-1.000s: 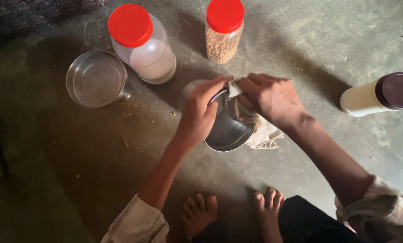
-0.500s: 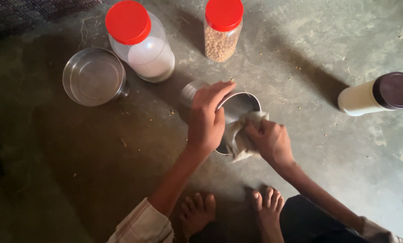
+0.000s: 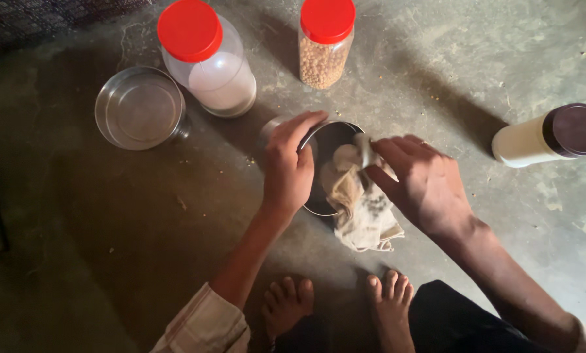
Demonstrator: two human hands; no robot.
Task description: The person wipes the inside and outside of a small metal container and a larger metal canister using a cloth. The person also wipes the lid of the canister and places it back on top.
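My left hand (image 3: 291, 171) grips the rim of a round steel bowl (image 3: 332, 140) that stands on the concrete floor. My right hand (image 3: 423, 183) holds a crumpled pale cloth (image 3: 361, 206). The cloth's upper part is pushed inside the bowl and its lower end hangs out over the near rim. Both of my bare feet (image 3: 335, 301) are just below the bowl.
A steel lid or dish (image 3: 139, 108) lies at the left. Behind the bowl stand a red-capped jar of white powder (image 3: 208, 62) and a red-capped jar of beans (image 3: 324, 42). A cream bottle with a dark cap (image 3: 551, 136) lies at the right.
My right hand has moved up from the bowl's lower right side and now presses the cloth into the bowl. My left hand keeps its grip on the rim.
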